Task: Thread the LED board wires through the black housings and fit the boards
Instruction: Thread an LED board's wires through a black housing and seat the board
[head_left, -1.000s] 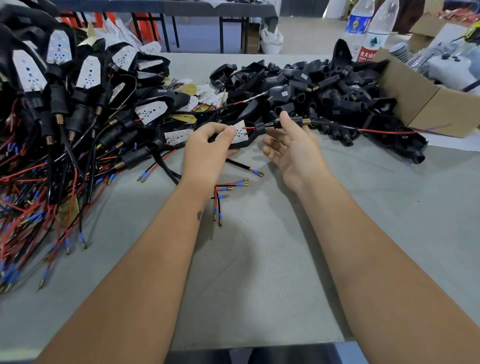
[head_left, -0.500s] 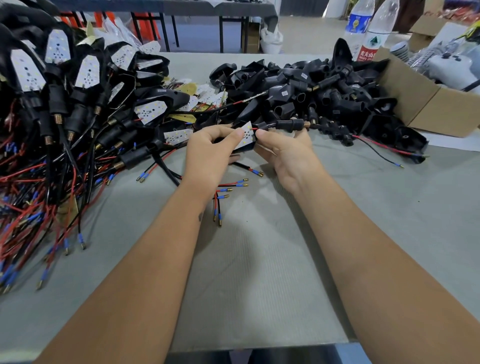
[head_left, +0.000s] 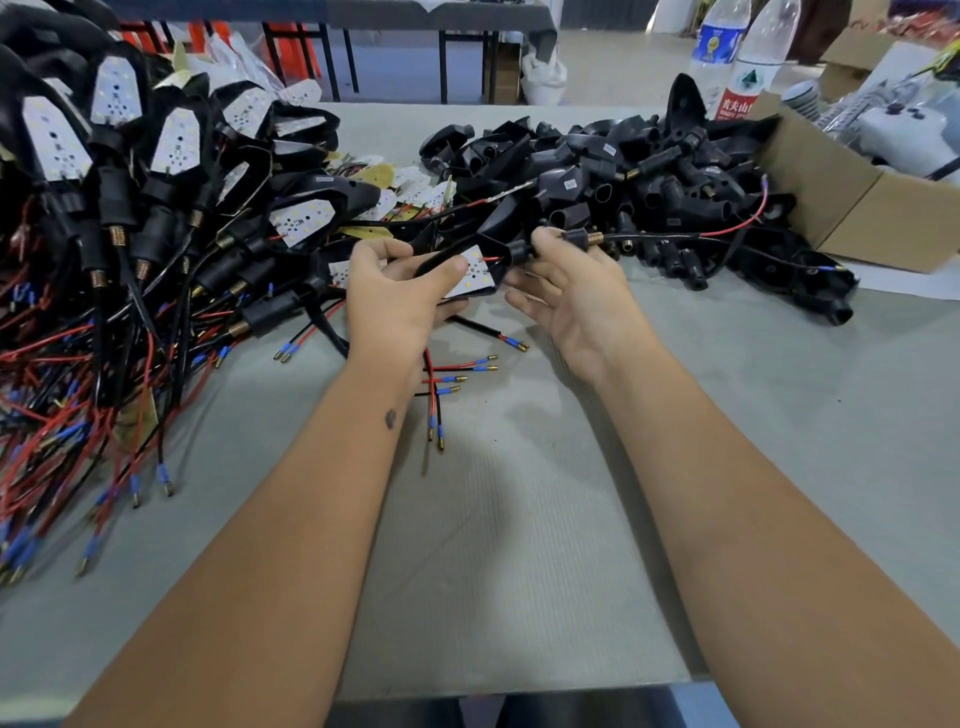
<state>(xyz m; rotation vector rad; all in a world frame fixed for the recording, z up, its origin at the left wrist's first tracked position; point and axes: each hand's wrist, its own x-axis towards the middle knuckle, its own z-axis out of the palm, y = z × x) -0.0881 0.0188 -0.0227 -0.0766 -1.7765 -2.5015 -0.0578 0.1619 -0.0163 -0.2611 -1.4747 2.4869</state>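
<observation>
My left hand (head_left: 400, 296) grips a black housing (head_left: 493, 254) with its thumb pressing on the white LED board (head_left: 474, 270) seated in it. My right hand (head_left: 566, 291) pinches the housing's black stem (head_left: 522, 250) between thumb and forefinger. The board's red and black wires (head_left: 717, 231) come out past the stem's brass thread (head_left: 589, 237) and trail right over the pile of empty black housings (head_left: 623, 176).
Finished housings with boards and red and black wires (head_left: 130, 218) are heaped at the left. Loose wire ends (head_left: 447, 384) lie under my hands. A cardboard box (head_left: 852, 197) and two water bottles (head_left: 737, 57) stand at the back right. Grey tabletop (head_left: 519, 545) fills the foreground.
The wires have been drawn further through the stem. The board now sits in the housing under my left thumb, and my right hand has shifted onto the stem.
</observation>
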